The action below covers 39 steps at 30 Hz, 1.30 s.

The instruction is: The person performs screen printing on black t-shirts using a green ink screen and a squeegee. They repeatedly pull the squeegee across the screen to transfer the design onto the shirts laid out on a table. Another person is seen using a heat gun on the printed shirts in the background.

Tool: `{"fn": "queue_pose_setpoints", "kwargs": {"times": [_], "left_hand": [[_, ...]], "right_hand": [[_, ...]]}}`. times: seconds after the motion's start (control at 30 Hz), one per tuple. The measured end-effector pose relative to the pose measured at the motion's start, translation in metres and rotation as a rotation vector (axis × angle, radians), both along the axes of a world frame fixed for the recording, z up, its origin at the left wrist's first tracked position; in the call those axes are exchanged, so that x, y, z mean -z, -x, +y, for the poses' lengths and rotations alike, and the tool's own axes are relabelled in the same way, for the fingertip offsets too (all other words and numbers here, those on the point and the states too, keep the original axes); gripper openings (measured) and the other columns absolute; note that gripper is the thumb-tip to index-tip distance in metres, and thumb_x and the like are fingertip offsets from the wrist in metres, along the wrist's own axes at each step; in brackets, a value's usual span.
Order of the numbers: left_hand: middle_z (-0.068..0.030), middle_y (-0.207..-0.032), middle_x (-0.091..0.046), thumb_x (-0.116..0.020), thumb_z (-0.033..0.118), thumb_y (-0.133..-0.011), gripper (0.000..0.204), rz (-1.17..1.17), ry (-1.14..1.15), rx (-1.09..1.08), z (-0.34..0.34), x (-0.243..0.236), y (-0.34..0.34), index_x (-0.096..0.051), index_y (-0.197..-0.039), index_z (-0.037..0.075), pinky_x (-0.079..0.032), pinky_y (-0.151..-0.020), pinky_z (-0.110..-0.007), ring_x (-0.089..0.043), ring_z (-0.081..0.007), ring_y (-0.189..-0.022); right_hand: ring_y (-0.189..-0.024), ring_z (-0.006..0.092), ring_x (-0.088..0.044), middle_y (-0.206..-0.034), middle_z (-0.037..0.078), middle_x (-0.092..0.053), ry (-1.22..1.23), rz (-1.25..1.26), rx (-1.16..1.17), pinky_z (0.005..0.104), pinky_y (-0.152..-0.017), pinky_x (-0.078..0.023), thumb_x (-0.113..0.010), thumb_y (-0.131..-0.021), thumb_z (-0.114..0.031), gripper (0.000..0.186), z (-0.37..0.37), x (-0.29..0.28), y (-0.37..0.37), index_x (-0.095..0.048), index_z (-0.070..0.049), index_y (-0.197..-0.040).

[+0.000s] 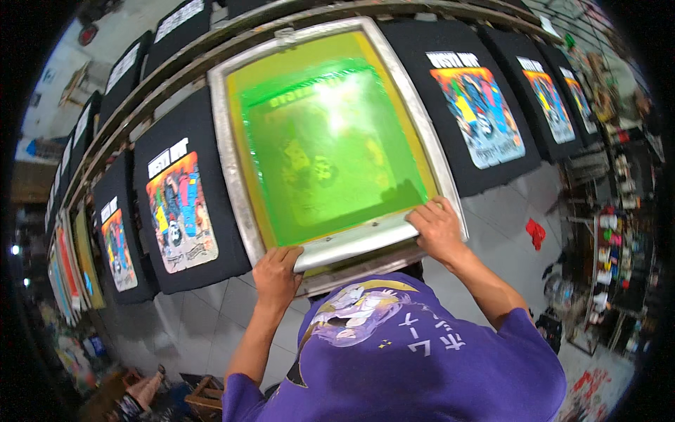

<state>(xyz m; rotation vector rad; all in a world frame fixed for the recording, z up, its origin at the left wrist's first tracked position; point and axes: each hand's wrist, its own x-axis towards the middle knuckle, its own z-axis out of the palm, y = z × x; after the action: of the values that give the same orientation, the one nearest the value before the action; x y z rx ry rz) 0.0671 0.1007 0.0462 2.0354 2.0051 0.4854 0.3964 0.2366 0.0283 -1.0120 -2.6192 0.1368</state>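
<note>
Nearest to me is my purple shirt (415,366) with its pale print, filling the bottom of the view, and my two bare forearms reach up from it. My left hand (275,276) is clamped over the left end of the squeegee (355,243), fingers curled down on its pale bar. My right hand (437,226) grips the right end of the same bar, knuckles up, fingers pressing onto it. The hands are well apart, one at each end.

The squeegee lies across the near edge of the printing screen (330,141), inside its grey metal frame (226,155). The mesh is bright green with a yellow border, and a faint design shows through its middle. A wet sheen glares near the upper centre.

The screen sits on a long counter (162,77) that curves away to both sides. Just left of the frame lies a black T-shirt (179,211) with a colourful printed picture; further left more of them follow in a row. To the right, another black printed T-shirt (474,112) lies beside the frame, with more beyond it.

Below the counter is a pale tiled floor (513,232) with a red rag (536,232) on it. At far right stand shelves of ink pots (610,253).
</note>
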Motion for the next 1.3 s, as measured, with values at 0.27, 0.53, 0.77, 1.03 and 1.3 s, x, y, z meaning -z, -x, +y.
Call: {"fn": "queue_pose_setpoints", "kwargs": {"times": [0.27, 0.53, 0.77, 1.03, 1.3], "left_hand": [[-0.0104, -0.09, -0.07, -0.075, 0.009, -0.067, 0.041, 0.168, -0.32, -0.104, 0.215, 0.018, 0.114, -0.073, -0.107, 0.02, -0.055, -0.069, -0.044, -0.068, -0.0322, -0.085], [-0.0136, -0.096, -0.073, -0.077, 0.023, -0.07, 0.04, 0.339, -0.1, -0.205, 0.348, 0.039, 0.168, -0.074, -0.11, 0.022, -0.056, -0.077, -0.047, -0.07, -0.0359, -0.088], [-0.0042, -0.105, -0.073, -0.08, 0.007, -0.061, 0.053, 0.04, -0.113, -0.115, 0.122, 0.056, 0.063, -0.072, -0.111, 0.021, -0.054, -0.082, -0.041, -0.069, -0.0288, -0.095], [-0.0014, -0.108, -0.073, -0.073, 0.001, -0.059, 0.048, 0.003, -0.196, -0.128, -0.009, 0.048, -0.02, -0.073, -0.106, 0.013, -0.054, -0.077, -0.035, -0.07, -0.0228, -0.094], [-0.0008, -0.109, -0.074, -0.071, 0.009, -0.067, 0.039, -0.036, -0.184, -0.099, -0.031, 0.043, -0.023, -0.075, -0.105, 0.014, -0.053, -0.073, -0.035, -0.069, -0.0207, -0.093]], "right_hand": [[-0.093, 0.0272, -0.063, -0.09, 0.009, -0.069, -0.255, 0.019, 0.058, 0.0425, -0.085, -0.043, -0.065, -0.069, 0.002, 0.027, 0.224, -0.016, 0.105, -0.07, -0.011, -0.091], [-0.083, 0.0325, -0.068, -0.083, 0.011, -0.071, -0.24, -0.043, 0.096, 0.0454, -0.079, -0.046, -0.061, -0.074, -0.003, 0.016, 0.36, 0.02, 0.174, -0.071, -0.01, -0.084], [-0.089, 0.0298, -0.062, -0.092, 0.008, -0.067, -0.06, -0.088, 0.121, 0.0442, -0.078, -0.045, -0.08, -0.059, -0.004, 0.034, 0.127, 0.024, 0.054, -0.068, -0.012, -0.089], [-0.087, 0.0195, -0.061, -0.093, 0.002, -0.066, -0.108, 0.027, 0.124, 0.0392, -0.083, -0.043, -0.061, -0.08, -0.008, 0.013, -0.007, 0.026, -0.008, -0.068, -0.011, -0.09], [-0.086, 0.0189, -0.062, -0.094, 0.001, -0.069, -0.023, -0.044, 0.144, 0.0394, -0.081, -0.041, -0.062, -0.08, -0.012, 0.014, -0.029, 0.013, -0.017, -0.071, -0.012, -0.091]]}}
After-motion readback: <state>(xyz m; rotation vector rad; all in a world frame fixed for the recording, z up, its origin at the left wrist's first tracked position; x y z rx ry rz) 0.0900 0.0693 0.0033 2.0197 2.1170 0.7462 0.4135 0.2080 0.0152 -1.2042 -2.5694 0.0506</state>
